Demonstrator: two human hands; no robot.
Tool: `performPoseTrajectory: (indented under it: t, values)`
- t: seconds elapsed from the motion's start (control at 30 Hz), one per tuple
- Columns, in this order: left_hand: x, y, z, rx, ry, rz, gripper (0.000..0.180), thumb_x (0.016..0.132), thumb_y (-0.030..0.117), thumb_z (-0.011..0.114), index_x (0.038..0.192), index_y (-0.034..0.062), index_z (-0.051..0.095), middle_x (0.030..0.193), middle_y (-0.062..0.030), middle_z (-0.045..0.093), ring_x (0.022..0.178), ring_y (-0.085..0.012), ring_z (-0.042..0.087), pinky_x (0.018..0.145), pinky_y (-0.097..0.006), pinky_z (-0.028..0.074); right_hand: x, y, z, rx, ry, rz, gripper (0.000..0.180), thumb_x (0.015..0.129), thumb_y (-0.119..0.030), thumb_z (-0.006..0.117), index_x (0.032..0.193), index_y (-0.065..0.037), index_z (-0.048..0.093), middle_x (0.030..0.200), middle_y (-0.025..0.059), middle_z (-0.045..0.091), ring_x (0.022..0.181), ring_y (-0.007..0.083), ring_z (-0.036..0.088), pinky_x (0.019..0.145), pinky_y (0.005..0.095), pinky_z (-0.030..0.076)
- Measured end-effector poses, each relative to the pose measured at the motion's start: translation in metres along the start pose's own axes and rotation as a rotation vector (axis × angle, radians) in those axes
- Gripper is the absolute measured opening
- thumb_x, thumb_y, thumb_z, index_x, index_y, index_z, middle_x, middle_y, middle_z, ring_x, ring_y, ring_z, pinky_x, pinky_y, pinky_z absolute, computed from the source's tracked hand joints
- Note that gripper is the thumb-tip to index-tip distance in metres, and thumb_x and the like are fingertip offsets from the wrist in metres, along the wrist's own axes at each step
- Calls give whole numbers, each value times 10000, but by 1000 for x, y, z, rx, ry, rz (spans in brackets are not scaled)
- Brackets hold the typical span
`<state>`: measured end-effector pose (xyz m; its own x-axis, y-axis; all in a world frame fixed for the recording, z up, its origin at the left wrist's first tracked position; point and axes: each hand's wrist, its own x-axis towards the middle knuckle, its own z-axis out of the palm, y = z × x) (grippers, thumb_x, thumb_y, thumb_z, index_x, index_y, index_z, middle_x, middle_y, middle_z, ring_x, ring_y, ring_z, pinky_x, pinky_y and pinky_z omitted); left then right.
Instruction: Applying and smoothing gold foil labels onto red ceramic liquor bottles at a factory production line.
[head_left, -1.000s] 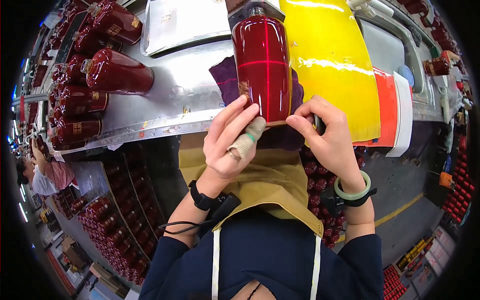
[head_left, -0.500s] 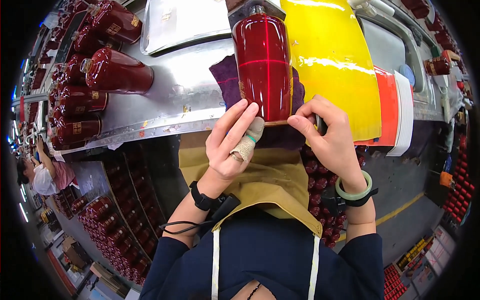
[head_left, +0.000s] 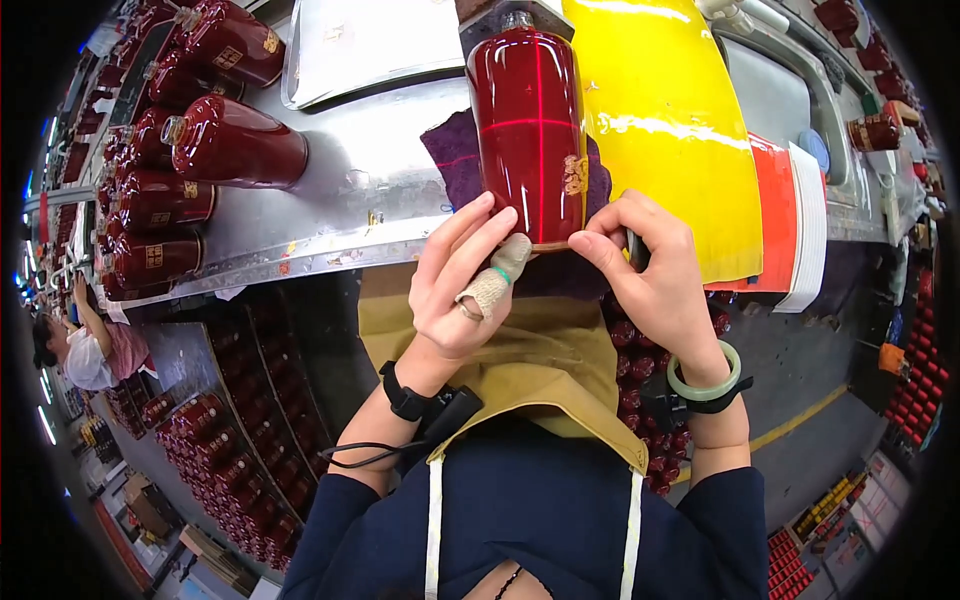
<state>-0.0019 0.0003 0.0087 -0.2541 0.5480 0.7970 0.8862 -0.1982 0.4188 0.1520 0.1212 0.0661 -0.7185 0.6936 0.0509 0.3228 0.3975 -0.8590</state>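
Note:
A dark red glass bottle (head_left: 515, 130) lies on its side on a purple cloth (head_left: 452, 175), its neck pointing away from me. Red light lines cross on its glossy side, and a gold emblem (head_left: 575, 176) shows near its right edge. My left hand (head_left: 462, 275) rests its fingertips on the base's left corner; a knitted cover (head_left: 497, 280) wraps its thumb. With bent fingers, my right hand (head_left: 645, 260) pinches at the base's right corner. A small dark thing shows behind those fingers; I cannot make it out.
More red bottles (head_left: 240, 143) stand along the metal bench's left side. A yellow sheet (head_left: 665, 130) lies right of the cloth, beside a white stack (head_left: 803, 230). A metal block (head_left: 480, 22) sits by the bottle's neck. Another person (head_left: 85, 350) is at far left.
The bottle has rolled about its length, bringing the gold emblem into sight on its right side. My hands keep nearly the same places, with the right fingers shifted slightly.

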Motion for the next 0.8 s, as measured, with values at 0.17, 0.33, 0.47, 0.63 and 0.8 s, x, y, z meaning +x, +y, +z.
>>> performPoseTrajectory:
  t: [0.17, 0.33, 0.47, 0.63, 0.8]
  values:
    - [-5, 0, -4, -20, -40, -29, 155, 762, -85, 754, 909, -68, 712, 1116, -185, 725, 1082, -359, 685, 863, -391, 630, 1, -3, -1, -8, 1, 1, 215, 868, -151, 791, 815, -6, 641, 729, 88, 570, 618, 216, 519, 600, 341, 430]
    - [-6, 1, -8, -12, -112, -28, 348, 716, -39, 754, 1058, -90, 712, 1175, -168, 715, 1113, -361, 662, 861, -404, 614, 2, -3, -1, -7, 0, -2, 210, 868, -146, 791, 815, -8, 642, 733, 92, 575, 627, 222, 529, 603, 344, 433]
    - [-3, 4, -4, 59, -70, 23, 296, 715, 7, 764, 995, -81, 723, 1181, -155, 716, 1116, -364, 652, 843, -399, 615, 1, -2, 1, -6, 3, -19, 210, 864, -140, 792, 810, -8, 639, 732, 96, 577, 628, 231, 532, 604, 349, 434]
    - [6, 7, -7, 7, -120, 4, 257, 696, 19, 778, 917, -90, 702, 1147, -160, 727, 1131, -378, 643, 845, -406, 620, 1, -2, 1, -26, 20, -36, 207, 854, -128, 795, 804, -5, 637, 725, 98, 574, 632, 235, 535, 606, 353, 435]
    - [1, -1, 4, -12, 46, 43, 148, 745, -56, 804, 862, -51, 714, 1061, -163, 740, 1058, -364, 677, 810, -370, 649, 1, 6, -6, -111, 99, -15, 204, 858, -136, 787, 823, 7, 646, 739, 97, 591, 624, 213, 525, 607, 331, 437]
